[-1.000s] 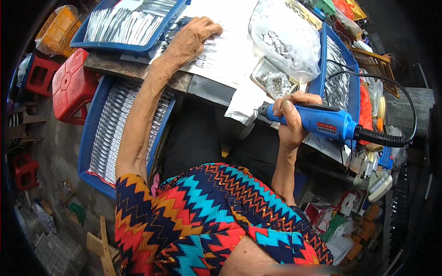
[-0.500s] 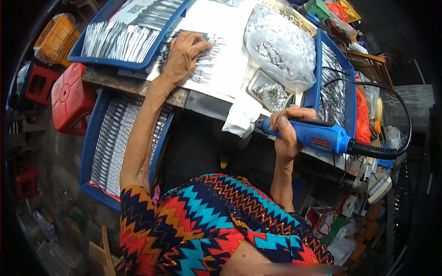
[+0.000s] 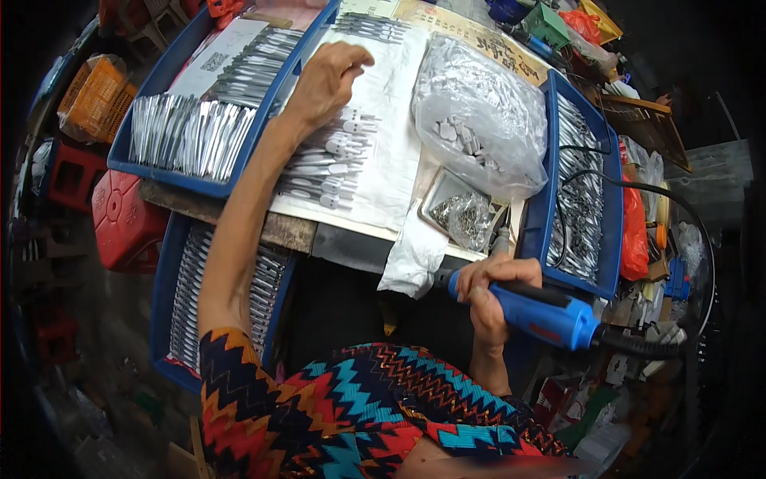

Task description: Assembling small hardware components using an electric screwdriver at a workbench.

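My right hand (image 3: 488, 297) is wrapped round a blue electric screwdriver (image 3: 542, 314), held level at the table's front edge with its black cord trailing right. My left hand (image 3: 323, 86) is over the white-covered table (image 3: 391, 164), fingers curled; whatever is between them is too small or hidden to make out. Just below it lies a row of slim silver metal pieces with pale ends (image 3: 327, 172). More such pieces (image 3: 373, 28) lie beyond it. A blue tray (image 3: 209, 188) of flat silver pieces stands on the left.
Right of centre rest a clear plastic bag of small grey parts (image 3: 479, 120) and a metal dish of small hardware (image 3: 435, 209). A white cloth (image 3: 411, 263) hangs over the front edge. Another blue tray (image 3: 545, 231) is at right, a lower one (image 3: 163, 319) below left, beside a red stool (image 3: 120, 215).
The view has shifted, so the table sits lower in it. My left hand has come off the row of metal pieces and moved farther away. My right hand still holds the screwdriver.
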`<state>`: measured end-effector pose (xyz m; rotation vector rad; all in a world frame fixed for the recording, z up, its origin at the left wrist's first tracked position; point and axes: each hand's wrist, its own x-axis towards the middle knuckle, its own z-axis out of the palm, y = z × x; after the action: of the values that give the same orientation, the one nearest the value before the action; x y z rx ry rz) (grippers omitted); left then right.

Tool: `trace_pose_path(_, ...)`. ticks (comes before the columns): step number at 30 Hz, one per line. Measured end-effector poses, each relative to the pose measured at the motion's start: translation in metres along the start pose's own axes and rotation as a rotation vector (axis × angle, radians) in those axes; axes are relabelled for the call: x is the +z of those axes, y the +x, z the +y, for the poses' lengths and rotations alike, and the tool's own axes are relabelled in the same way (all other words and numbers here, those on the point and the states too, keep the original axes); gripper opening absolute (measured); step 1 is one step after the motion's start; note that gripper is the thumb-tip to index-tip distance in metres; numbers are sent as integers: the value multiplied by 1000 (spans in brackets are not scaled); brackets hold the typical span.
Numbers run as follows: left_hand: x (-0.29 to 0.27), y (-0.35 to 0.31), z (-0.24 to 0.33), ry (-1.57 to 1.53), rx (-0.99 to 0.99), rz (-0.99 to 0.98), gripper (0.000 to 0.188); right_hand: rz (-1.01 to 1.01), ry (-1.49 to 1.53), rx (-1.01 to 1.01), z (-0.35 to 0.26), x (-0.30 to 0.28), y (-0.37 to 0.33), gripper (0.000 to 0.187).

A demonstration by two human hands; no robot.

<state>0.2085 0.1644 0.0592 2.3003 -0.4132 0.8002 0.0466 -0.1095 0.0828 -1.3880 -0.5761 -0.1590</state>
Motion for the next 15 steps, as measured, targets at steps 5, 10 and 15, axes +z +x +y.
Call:
trace_pose_path(5,52,57,-48,16,58,-55,22,-37,144,146,-14,-1,3,34)
trace_pose_path(10,88,98,-77,159,26,-136,26,-28,183,14,-4,-5,6,39)
trace_pose_path(15,113,105,-100,274,90,-273,6,-77,178,-12,-2,-11,10,40)
